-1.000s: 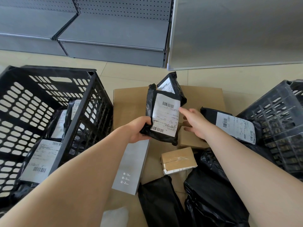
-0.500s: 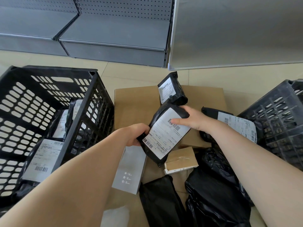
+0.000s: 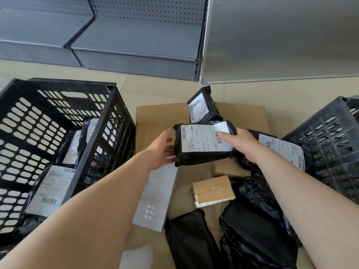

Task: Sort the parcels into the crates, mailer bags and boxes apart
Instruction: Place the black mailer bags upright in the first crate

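Head view. A black mailer bag [image 3: 204, 144] with a white shipping label is held above the flat cardboard sheet [image 3: 155, 121] on the floor, label upward, lying roughly level. The right hand [image 3: 240, 141] grips its right end, thumb laid across the label and fingers curled beneath. The left hand [image 3: 162, 150] is at the bag's left end with fingers spread and relaxed, palm turned toward the bag; contact at the fingertips cannot be confirmed.

The left crate [image 3: 58, 136], black and slotted, stands just beside the cardboard and holds several labelled mailer bags. The right crate [image 3: 330, 144] is at the right edge, contents not visible.

On the cardboard: a second labelled bag [image 3: 203, 107] behind the held one, a third [image 3: 281, 150] near the right crate, a small taped box [image 3: 212, 191], a grey flat box [image 3: 155, 199], and crumpled black bags [image 3: 252, 226] nearest the camera. Grey shelving [image 3: 136, 35] stands behind.
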Motion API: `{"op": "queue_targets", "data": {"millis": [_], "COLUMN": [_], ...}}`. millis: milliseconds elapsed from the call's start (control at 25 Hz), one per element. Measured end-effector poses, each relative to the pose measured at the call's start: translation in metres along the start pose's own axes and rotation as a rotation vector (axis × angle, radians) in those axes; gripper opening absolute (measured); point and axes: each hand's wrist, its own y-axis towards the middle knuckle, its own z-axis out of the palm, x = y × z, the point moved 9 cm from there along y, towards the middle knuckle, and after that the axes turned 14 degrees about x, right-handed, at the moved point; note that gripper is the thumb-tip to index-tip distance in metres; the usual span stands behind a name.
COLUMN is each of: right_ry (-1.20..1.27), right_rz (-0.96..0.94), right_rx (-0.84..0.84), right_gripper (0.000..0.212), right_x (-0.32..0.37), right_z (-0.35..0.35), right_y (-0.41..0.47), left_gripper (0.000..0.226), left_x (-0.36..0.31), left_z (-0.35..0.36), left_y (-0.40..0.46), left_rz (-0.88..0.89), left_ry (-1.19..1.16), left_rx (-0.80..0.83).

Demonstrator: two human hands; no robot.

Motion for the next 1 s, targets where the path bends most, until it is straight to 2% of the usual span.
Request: {"op": "queue_targets", "data": {"millis": [200, 240, 360, 440, 520, 600, 680, 840, 1000], "right_ry": [0.372, 0.474, 0.753, 0.824, 0.844, 0.847, 0.810, 0.651, 0.454], "right_rz": [0.037, 0.049, 0.053, 0.037, 0.014, 0.009, 0.026, 0.052, 0.114], "right_rx": [-0.100, -0.098, -0.019, -0.042, -0.078, -0.083, -0.021, 0.106, 0.312], "right_gripper": [0.034, 0.034, 0.008, 0.014, 0.030, 0.036, 0.034, 0.024, 0.026], "right_x": [-0.002, -0.004, 0.001, 0.006, 0.004, 0.001, -0.001, 0.002, -0.001], "right_z": [0.009, 0.016, 0.053, 0.069, 0.078, 0.086, 0.096, 0.109, 0.121], "right_y": [0.005, 0.008, 0.013, 0.015, 0.020, 0.021, 0.022, 0.020, 0.011], "left_gripper": [0.067, 0.073, 0.086, 0.077, 0.072, 0.081, 0.084, 0.062, 0.064], "left_x": [-0.003, -0.008, -0.030, -0.039, -0.039, -0.034, -0.030, -0.028, -0.029], "left_z": [0.001, 0.000, -0.004, -0.006, -0.008, -0.011, -0.016, -0.021, -0.016], "left_y": [0.001, 0.001, 0.001, 0.000, -0.001, 0.001, 0.002, 0.002, -0.001], "left_rz": [0.026, 0.072, 0.277, 0.366, 0.376, 0.351, 0.329, 0.316, 0.315], "left_ry": [0.041, 0.019, -0.093, -0.139, -0.104, -0.079, -0.098, -0.077, -0.095], "left_rx": [-0.012, -0.031, -0.069, -0.082, -0.103, -0.105, -0.109, -0.112, -0.079]}}
